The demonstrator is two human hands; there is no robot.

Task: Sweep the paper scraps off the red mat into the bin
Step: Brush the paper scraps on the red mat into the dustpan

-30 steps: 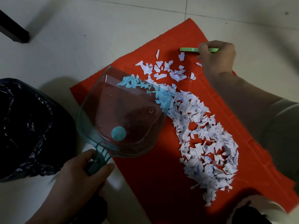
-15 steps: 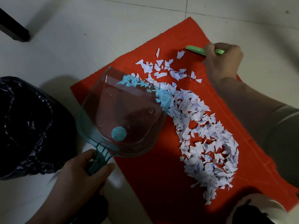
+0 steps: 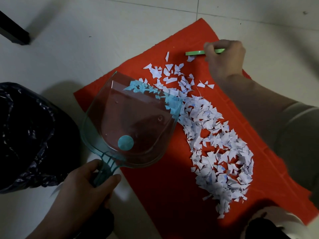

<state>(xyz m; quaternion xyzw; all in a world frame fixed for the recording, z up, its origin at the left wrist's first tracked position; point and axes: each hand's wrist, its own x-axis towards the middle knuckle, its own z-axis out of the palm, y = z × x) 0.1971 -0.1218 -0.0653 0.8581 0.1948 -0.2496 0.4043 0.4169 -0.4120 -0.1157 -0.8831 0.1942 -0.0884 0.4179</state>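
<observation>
A red mat [image 3: 155,195] lies on the tiled floor, covered by a long curved band of white paper scraps [image 3: 215,144]. My left hand [image 3: 89,183] grips the handle of a clear teal dustpan [image 3: 131,128], whose open edge rests on the mat against the scraps; a few scraps lie inside its lip. My right hand [image 3: 224,61] holds a small green brush [image 3: 195,52] at the mat's far end, just above one scrap. The bin with a black bag [image 3: 29,135] stands left of the dustpan.
A dark furniture leg [image 3: 15,33] stands on the floor at the far left. My knee or shoe [image 3: 265,225] shows at the bottom right beside the mat's near edge. Pale floor tiles surround the mat.
My right hand swung the green brush out to the right and has brought it back left to the far scraps. A few scraps shifted there. The dustpan and my left hand stayed put.
</observation>
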